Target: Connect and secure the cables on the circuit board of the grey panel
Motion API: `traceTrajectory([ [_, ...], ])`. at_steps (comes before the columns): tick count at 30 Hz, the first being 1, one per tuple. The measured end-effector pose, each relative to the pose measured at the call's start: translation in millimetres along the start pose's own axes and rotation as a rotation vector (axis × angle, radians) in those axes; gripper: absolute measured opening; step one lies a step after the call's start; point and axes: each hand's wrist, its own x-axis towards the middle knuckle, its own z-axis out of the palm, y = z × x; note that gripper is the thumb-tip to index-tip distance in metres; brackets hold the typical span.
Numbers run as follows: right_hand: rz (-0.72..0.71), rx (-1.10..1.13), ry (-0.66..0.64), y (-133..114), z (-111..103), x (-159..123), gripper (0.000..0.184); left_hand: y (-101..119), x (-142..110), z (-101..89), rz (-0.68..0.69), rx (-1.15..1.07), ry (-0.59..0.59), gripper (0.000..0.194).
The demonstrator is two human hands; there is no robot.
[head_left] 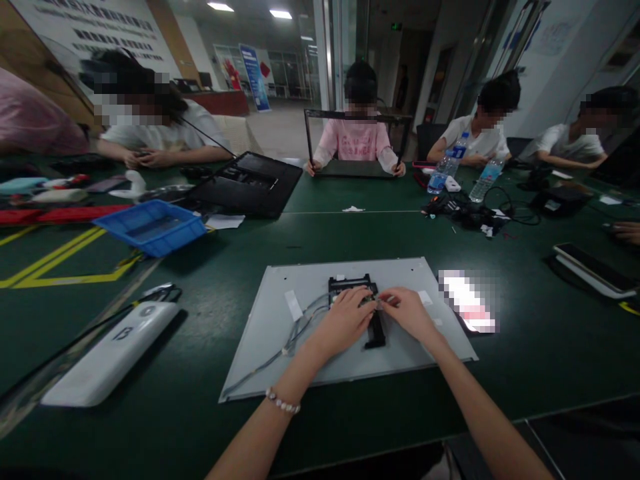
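Because my left hand (347, 313) hides part of the black bracket (377, 333) on the grey panel (310, 280), I cannot tell its grip; my right hand (407, 310) pinches a tiny piece (379, 303) a slip could drop, and snagging the cables (301, 325) could twist the bracket.

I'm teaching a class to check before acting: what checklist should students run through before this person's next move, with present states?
1. Grey panel flat on the table: ok.
2. Left hand over the black frame: ok.
3. Right hand gripping a part: cannot tell, too small to make out.
4. Cables neatly bundled: not ok, they spread out near the frame.
5. Water bottles away from the panel: ok.
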Motion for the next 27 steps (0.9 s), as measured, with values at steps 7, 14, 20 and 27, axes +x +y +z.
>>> traceTrajectory([
  [7, -0.019, -0.137, -0.005, -11, -3, -5, 0.016, 1, 0, 0.5, -0.002, 0.009, 0.003, 0.027],
  [14, -0.045, -0.087, 0.031, -4, -1, -6, 0.017, 3, 1, -3.5, -0.03, -0.024, 0.039, 0.032],
  [20, -0.036, -0.011, 0.079, -3, -8, -8, 0.016, -19, 1, -34.4, -0.175, -0.062, 0.185, 0.034],
  [27, -0.053, -0.007, 0.085, -5, -9, -11, 0.018, -90, -55, -48.7, -0.604, -0.071, 0.189, 0.035],
])
